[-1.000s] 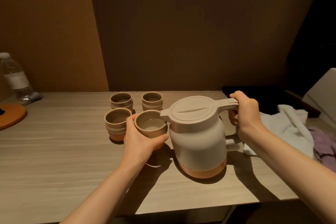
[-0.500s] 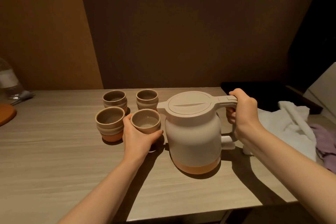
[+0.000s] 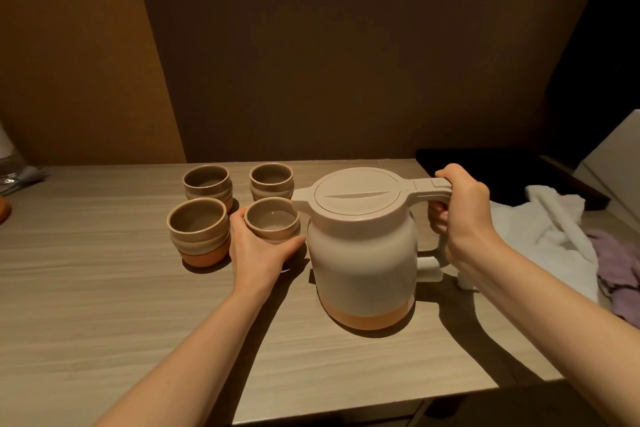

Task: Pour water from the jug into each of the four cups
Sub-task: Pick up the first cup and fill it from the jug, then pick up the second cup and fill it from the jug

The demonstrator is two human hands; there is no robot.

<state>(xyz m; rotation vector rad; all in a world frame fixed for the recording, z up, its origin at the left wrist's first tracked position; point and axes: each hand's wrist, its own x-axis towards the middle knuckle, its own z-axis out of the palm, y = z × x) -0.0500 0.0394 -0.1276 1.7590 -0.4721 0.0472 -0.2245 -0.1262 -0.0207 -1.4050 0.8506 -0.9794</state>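
Note:
A cream jug [image 3: 363, 253] with an orange base and a closed lid stands upright on the wooden table [image 3: 104, 305]. My right hand [image 3: 460, 215] grips its handle. My left hand [image 3: 258, 250] wraps around the near right cup [image 3: 272, 224], which sits just left of the jug's spout and shows a little water inside. The near left cup [image 3: 199, 230] stands beside it. The far left cup [image 3: 207, 184] and the far right cup [image 3: 272, 180] stand behind, completing a square of beige cups.
A white towel [image 3: 550, 236] and a purple cloth [image 3: 620, 267] lie at the table's right end. A dark tray [image 3: 502, 166] sits behind them. A water bottle [image 3: 7, 163] and an orange disc [image 3: 3, 211] are at the far left edge.
My left hand has lowered the near right cup from a raised position by the spout down to the table, back into the group. The jug has stayed upright in my right hand.

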